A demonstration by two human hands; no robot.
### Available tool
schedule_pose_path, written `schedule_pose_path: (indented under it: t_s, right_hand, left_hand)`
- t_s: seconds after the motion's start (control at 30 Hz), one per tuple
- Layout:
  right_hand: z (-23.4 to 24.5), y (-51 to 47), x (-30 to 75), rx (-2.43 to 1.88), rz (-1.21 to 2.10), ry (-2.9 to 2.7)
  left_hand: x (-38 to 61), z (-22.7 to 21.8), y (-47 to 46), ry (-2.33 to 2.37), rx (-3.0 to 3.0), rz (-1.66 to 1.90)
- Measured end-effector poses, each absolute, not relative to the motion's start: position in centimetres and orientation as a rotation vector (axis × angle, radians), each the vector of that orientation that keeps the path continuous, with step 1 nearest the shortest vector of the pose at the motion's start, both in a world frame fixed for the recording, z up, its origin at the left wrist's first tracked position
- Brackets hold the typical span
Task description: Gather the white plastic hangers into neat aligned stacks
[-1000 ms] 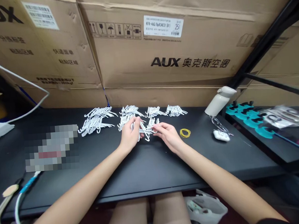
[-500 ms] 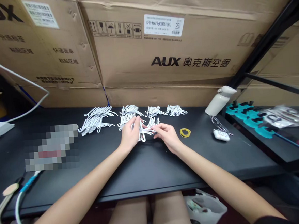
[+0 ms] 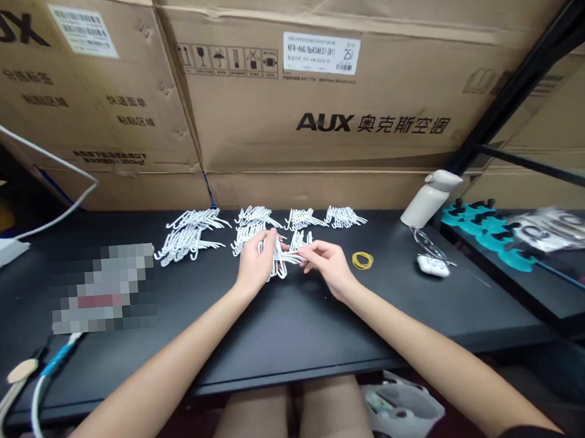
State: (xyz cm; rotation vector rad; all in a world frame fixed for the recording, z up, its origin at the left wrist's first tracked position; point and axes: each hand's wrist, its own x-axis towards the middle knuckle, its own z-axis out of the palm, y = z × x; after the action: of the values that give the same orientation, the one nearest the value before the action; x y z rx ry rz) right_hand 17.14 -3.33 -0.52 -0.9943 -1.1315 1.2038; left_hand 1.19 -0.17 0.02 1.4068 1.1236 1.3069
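My left hand and my right hand meet over the middle of the black table, both closed on one bunch of small white plastic hooks. The left fingers wrap the bunch's left end, and the right fingers pinch its right end. Just behind my hands lie several more bundles of white hooks in rows, reaching from the left to a far-right bundle. A yellow rubber band lies flat on the table right of my right hand.
Large AUX cardboard boxes form a wall behind the table. A white bottle and a small white device lie at the right. Teal pieces and plastic bags sit on a side shelf. Cables hang at the left edge.
My hands stay in place; the fingers have shifted slightly, drawing the hooks into a tighter bunch between them.
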Motion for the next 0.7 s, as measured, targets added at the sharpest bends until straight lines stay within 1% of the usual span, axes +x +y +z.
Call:
schedule_pose_path:
  t_s: [0.17, 0.47, 0.7]
  right_hand:
    - [-0.6, -3.6, 16.8, -1.012, 1.139, -1.197]
    - [-0.7, -3.8, 16.8, -1.038, 1.072, -1.302]
    - [-0.8, -3.9, 16.7, -1.036, 1.083, -1.344]
  left_hand:
    - [1.3, 0.4, -0.5, 1.165, 1.370, 1.255]
    - [1.5, 1.1, -0.9, 1.079, 1.295, 1.185]
    - [1.5, 1.2, -0.8, 1.096, 1.303, 1.143]
